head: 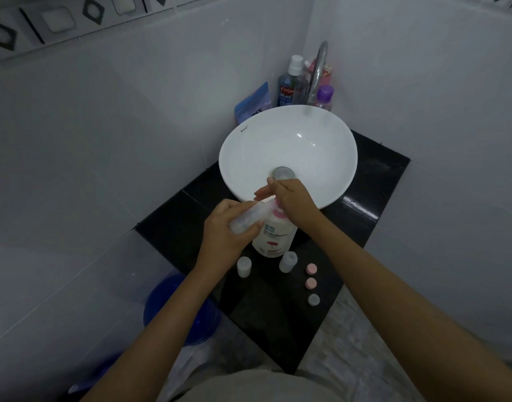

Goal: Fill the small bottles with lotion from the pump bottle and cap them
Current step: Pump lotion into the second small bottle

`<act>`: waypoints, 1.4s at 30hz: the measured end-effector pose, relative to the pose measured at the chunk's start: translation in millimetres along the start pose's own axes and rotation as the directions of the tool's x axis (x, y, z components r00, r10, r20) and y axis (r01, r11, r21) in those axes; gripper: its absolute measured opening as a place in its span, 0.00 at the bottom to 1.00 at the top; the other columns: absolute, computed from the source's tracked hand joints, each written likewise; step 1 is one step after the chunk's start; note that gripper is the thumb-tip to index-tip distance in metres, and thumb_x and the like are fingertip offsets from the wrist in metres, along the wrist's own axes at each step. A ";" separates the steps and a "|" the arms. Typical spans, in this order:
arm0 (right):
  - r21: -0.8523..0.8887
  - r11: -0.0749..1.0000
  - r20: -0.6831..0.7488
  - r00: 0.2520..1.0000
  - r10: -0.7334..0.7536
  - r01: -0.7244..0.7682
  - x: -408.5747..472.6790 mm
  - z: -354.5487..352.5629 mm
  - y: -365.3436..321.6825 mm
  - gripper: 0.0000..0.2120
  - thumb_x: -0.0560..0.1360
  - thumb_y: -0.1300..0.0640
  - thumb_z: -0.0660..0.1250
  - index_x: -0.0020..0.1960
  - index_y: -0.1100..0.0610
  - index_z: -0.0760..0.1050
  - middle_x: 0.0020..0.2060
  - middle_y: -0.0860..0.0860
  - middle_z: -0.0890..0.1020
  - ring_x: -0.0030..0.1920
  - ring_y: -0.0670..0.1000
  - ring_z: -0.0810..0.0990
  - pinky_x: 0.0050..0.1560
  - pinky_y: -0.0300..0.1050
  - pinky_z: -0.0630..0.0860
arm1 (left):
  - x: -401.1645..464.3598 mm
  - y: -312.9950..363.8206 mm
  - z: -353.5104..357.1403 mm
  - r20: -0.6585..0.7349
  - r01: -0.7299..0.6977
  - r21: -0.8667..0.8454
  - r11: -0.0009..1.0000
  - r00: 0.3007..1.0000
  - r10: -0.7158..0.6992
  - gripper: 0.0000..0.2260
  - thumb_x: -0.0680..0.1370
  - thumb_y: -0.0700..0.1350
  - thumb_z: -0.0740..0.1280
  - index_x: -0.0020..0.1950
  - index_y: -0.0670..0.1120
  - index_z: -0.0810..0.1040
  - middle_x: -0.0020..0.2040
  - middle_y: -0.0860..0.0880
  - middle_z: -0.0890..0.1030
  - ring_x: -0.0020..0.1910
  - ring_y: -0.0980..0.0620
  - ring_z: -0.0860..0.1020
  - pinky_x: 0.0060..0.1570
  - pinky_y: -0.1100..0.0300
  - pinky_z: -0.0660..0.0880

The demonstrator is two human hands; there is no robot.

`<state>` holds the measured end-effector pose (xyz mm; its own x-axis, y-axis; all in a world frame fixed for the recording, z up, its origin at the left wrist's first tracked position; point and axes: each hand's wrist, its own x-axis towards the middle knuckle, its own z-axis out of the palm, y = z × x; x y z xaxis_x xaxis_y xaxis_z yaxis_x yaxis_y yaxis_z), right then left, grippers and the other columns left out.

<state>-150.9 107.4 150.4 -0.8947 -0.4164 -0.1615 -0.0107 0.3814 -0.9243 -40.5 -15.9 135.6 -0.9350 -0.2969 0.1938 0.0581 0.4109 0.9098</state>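
A small translucent plastic bottle (pixel 247 219) is grasped, tilted, by the left hand (pixel 228 232) at the pink pump of the white lotion bottle (pixel 273 235), which the right hand (pixel 292 201) presses, near the black counter's (pixel 373 198) front edge.

Counted on the black counter (pixel 373 181): one white pump bottle (pixel 273 236), upright in front of one round white basin (pixel 288 153). Three small clear bottles in all: one gripped tilted in the left hand (pixel 225 230) (mouth toward the pump spout), two standing uncapped, one (pixel 244 266) left, one (pixel 288 261) right. Three loose caps in a row at the right: two pink (pixel 311 268) (pixel 310 283), one pale grey (pixel 314 299). Two hands, the right one (pixel 292 203) on the pump head. One curved tap (pixel 318 74). Behind the basin, several toiletry containers crowded together, exact number unclear.
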 end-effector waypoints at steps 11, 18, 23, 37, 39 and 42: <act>-0.004 1.000 0.083 0.997 -0.008 0.009 -3.5 -12.6 -14.3 0.23 0.81 0.50 0.53 0.51 0.63 0.82 0.46 0.57 0.85 0.49 0.48 0.80 0.56 0.33 0.72 | 0.8 0.8 -2.6 -0.014 -0.032 -0.056 0.998 0.999 0.031 0.17 0.71 0.43 0.73 0.60 0.42 0.79 0.49 0.45 0.79 0.48 0.52 0.78 0.45 0.69 0.75; -0.073 0.997 0.100 0.994 0.036 -0.029 0.4 -6.1 0.2 0.21 0.81 0.53 0.53 0.50 0.64 0.82 0.48 0.59 0.85 0.43 0.42 0.79 0.42 0.20 0.69 | -2.2 -4.5 0.6 0.020 0.013 -0.054 0.998 1.000 -0.012 0.16 0.71 0.43 0.73 0.58 0.43 0.80 0.49 0.45 0.79 0.46 0.56 0.78 0.43 0.72 0.73; -0.040 0.999 0.171 0.985 0.039 -0.033 -4.4 -16.2 -15.5 0.26 0.81 0.45 0.50 0.51 0.60 0.82 0.48 0.55 0.85 0.51 0.46 0.79 0.57 0.33 0.68 | -0.1 0.3 -4.4 0.007 0.009 -0.115 0.993 1.000 -0.008 0.15 0.71 0.42 0.73 0.58 0.43 0.80 0.47 0.46 0.79 0.45 0.57 0.78 0.43 0.71 0.74; -0.085 0.996 0.084 0.996 0.028 -0.020 -8.6 -10.3 -18.5 0.23 0.81 0.49 0.54 0.50 0.63 0.82 0.48 0.63 0.84 0.47 0.59 0.81 0.59 0.54 0.73 | 1.1 -1.7 -1.9 0.043 0.048 -0.152 0.987 0.998 -0.042 0.15 0.71 0.42 0.73 0.57 0.45 0.81 0.48 0.45 0.79 0.47 0.56 0.79 0.44 0.69 0.75; -0.048 0.999 0.080 0.997 -0.015 0.018 -7.5 -13.3 -18.5 0.23 0.81 0.48 0.55 0.48 0.63 0.83 0.43 0.57 0.85 0.49 0.51 0.82 0.60 0.44 0.72 | 2.3 1.2 -4.5 0.043 0.039 -0.168 0.985 0.999 -0.032 0.15 0.71 0.42 0.73 0.57 0.46 0.81 0.48 0.45 0.79 0.47 0.56 0.79 0.44 0.69 0.75; -0.059 0.998 0.045 0.999 -0.023 0.026 -5.9 -11.3 -13.3 0.23 0.81 0.52 0.53 0.48 0.64 0.83 0.44 0.57 0.85 0.49 0.48 0.81 0.57 0.32 0.70 | 3.1 2.8 -5.0 0.046 0.025 -0.155 0.988 0.999 -0.018 0.16 0.71 0.42 0.73 0.58 0.45 0.80 0.48 0.45 0.79 0.47 0.56 0.79 0.44 0.70 0.74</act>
<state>-150.5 114.1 167.6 -0.8734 -0.4616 -0.1553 -0.0600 0.4184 -0.9063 -41.5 -20.0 140.6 -0.9509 -0.2648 0.1604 0.0882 0.2649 0.9602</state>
